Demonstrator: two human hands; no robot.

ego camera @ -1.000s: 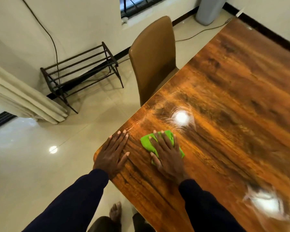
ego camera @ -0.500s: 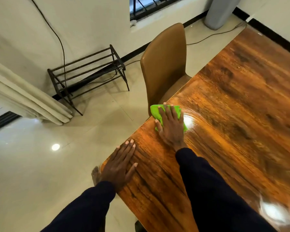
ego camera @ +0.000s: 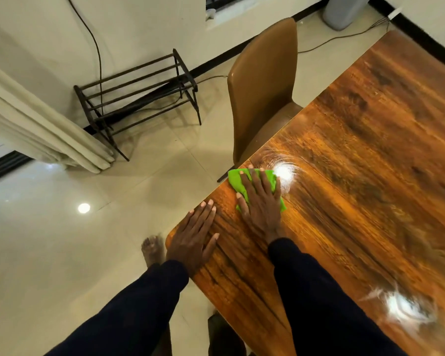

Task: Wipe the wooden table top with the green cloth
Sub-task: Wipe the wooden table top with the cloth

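Note:
The glossy wooden table top point(ego camera: 357, 163) fills the right half of the view, its rounded near corner at lower centre. A bright green cloth point(ego camera: 235, 182) lies flat on it by the left edge. My right hand point(ego camera: 261, 201) presses down on the cloth with fingers spread, covering most of it. My left hand point(ego camera: 193, 240) rests flat on the table's near corner, fingers together, holding nothing, a short gap left of the right hand.
A tan chair point(ego camera: 262, 91) is tucked against the table's left edge just beyond the cloth. A dark metal rack point(ego camera: 139, 96) and a curtain point(ego camera: 44, 132) stand by the wall. A cable point(ego camera: 344, 37) runs on the tiled floor. My bare foot point(ego camera: 152, 250) is below the corner.
My right hand slid the cloth from near the corner forward along the left edge towards the chair, then slightly back. My left hand stayed on the corner.

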